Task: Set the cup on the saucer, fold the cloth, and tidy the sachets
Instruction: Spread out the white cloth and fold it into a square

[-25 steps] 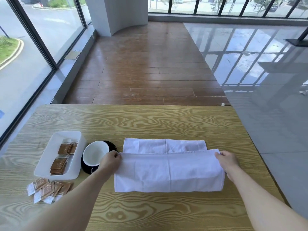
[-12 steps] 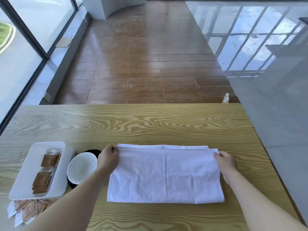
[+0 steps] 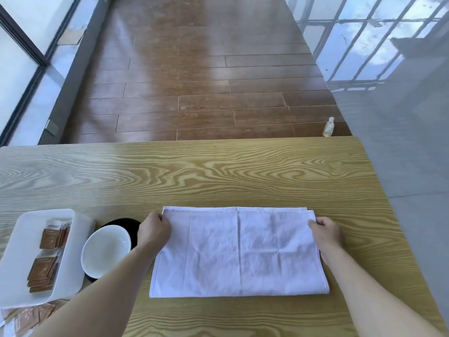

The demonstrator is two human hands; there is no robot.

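The cup (image 3: 106, 250) already sits on the dark saucer (image 3: 126, 227), just left of the cloth, so I judge that part done. The white cloth (image 3: 239, 252) lies folded over on the wooden table (image 3: 218, 171) straight in front of me, its far edges nearly lined up, with a thin strip of the lower layer showing along the far side; it reads as one fold made, and I expect it wants at least another fold to be neat. The sachets are only partly tidied: several brown sachets (image 3: 48, 251) stand in rows inside the white tray (image 3: 80, 239) at my left, while a few loose sachets (image 3: 21, 319) lie on the table just below the tray, near the lower left corner. My left hand (image 3: 154, 231) is curled on the cloth's far left corner, fingers closed down onto the fabric, and its wrist passes just beside the saucer. My right hand (image 3: 326, 233) is curled the same way on the far right corner, thumb and fingers pinching the edge. Both hands rest low against the table, holding the top layer's corners in place, neither one spread flat.
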